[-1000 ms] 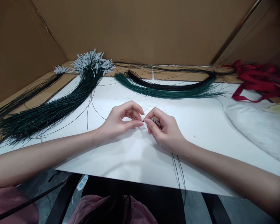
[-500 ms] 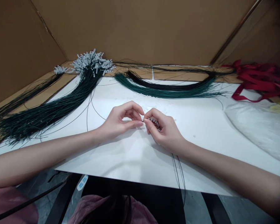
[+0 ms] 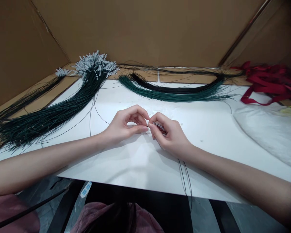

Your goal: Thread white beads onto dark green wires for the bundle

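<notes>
My left hand and my right hand meet fingertip to fingertip above the white board. In my right hand is a dark wire strung with small white beads, its beaded part partly hidden behind the fingers. Thin dark wire ends hang from below my right wrist over the board's front edge. The fingers of my left hand are closed in a pinch against my right fingertips, where a tiny dark bit shows. What exactly the left fingers grip is too small to tell. Several loose white beads lie behind the hands.
A large bundle of green wires with white beaded tips lies on the left. Behind, curved bundles of bare green wire rest on the white board. Red ribbon and a clear plastic bag are at right. Cardboard walls enclose the area.
Almost nothing differs. Both hands keep the same pinched pose at the same spot, with only a very slight shift of the fingertips.
</notes>
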